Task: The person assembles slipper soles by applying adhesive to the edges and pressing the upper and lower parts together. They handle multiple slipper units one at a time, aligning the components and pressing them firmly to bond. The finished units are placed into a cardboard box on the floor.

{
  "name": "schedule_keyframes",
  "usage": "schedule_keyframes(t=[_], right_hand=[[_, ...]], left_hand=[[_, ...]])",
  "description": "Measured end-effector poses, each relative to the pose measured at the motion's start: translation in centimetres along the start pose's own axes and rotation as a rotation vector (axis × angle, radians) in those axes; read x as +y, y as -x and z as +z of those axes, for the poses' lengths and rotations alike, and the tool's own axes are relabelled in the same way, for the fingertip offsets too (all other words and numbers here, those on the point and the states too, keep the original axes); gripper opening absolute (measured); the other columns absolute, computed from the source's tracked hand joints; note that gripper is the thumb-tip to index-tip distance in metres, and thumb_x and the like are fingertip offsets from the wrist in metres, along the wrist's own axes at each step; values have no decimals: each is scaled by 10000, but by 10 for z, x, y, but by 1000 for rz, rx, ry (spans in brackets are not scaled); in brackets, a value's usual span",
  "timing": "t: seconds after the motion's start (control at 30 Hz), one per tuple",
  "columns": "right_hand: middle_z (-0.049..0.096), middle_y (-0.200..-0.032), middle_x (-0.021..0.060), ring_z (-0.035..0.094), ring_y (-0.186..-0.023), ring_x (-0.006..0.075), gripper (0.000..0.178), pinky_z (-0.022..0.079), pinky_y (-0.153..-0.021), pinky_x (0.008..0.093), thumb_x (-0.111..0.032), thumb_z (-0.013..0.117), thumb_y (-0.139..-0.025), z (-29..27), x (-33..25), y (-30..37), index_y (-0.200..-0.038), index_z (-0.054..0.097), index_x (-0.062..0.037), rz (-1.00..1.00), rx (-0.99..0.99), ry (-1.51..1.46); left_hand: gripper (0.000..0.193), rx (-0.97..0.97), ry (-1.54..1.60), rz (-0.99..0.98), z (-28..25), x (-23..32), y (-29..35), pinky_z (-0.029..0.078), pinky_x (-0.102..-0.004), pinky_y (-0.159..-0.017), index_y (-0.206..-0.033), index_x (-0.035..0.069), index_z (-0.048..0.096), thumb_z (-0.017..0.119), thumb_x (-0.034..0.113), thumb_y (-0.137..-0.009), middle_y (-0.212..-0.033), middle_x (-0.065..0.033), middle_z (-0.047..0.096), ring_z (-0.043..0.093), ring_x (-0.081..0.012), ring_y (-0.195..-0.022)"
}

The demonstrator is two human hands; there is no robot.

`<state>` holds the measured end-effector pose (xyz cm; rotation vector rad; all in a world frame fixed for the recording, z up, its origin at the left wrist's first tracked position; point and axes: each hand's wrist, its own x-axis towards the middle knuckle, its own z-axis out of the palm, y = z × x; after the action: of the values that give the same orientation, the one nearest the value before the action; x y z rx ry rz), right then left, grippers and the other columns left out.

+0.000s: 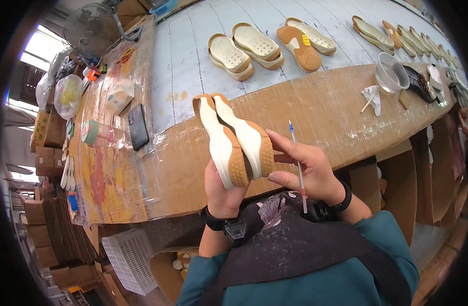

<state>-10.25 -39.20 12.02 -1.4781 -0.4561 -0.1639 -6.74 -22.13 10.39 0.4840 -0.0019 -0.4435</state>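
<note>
A pair of white and tan shoe soles is held up in front of me, the left sole (217, 145) and the right sole (247, 138) side by side with their studded tan ends toward me. My left hand (223, 193) is closed around the near end of the left sole from below. My right hand (315, 168) has its thumb and fingers at the near end of the right sole. A thin pen (299, 171) with a blue tip stands upright in that hand, between thumb and fingers. Part of each hand's grip is hidden by the soles.
More soles (257, 43) stand in a row on the white tabletop (180, 61), running far right. On the cardboard-covered edge (341, 102) are a clear plastic tub (391, 74) and a white cloth (372, 99). At left lie a phone (138, 127) and a bottle (106, 133). A white crate (129, 260) stands below.
</note>
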Motion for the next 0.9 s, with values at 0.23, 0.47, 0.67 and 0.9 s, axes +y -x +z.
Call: schedule_keyframes(t=[0.23, 0.47, 0.67, 0.9], right_hand=[[471, -1213, 166, 489, -1092, 210, 615, 458, -870, 343, -29, 628, -761, 1, 9, 0, -1293, 321, 10, 164, 82, -216], [360, -1290, 234, 393, -1187, 279, 876, 357, -948, 340, -162, 738, -673, 8, 13, -6, -1321, 192, 63, 48, 146, 84], [339, -1282, 283, 355, -1211, 325, 949, 315, -971, 339, -225, 770, -625, 6, 19, -11, -1310, 193, 87, 59, 203, 350], [429, -1213, 221, 438, -1106, 350, 823, 376, -906, 362, -261, 771, -611, 9, 18, -17, -1254, 344, 25, -17, 242, 497]], left_hand=[[428, 83, -61, -98, 2, -2, -5, 364, -418, -937, -1281, 66, 313, 320, 315, -932, -1248, -103, 427, 431, -245, -1139], [465, 176, -151, -60, 2, -13, -12, 329, -439, -964, -1294, 72, 286, 354, 344, -924, -1268, -83, 409, 394, -241, -1176], [472, 182, -208, 15, -6, -25, -20, 366, -400, -952, -1284, 28, 281, 367, 320, -922, -1257, -117, 417, 437, -241, -1142], [444, 213, -125, -125, -7, -28, -22, 369, -426, -953, -1273, 5, 304, 266, 300, -943, -1251, -159, 423, 445, -285, -1133]])
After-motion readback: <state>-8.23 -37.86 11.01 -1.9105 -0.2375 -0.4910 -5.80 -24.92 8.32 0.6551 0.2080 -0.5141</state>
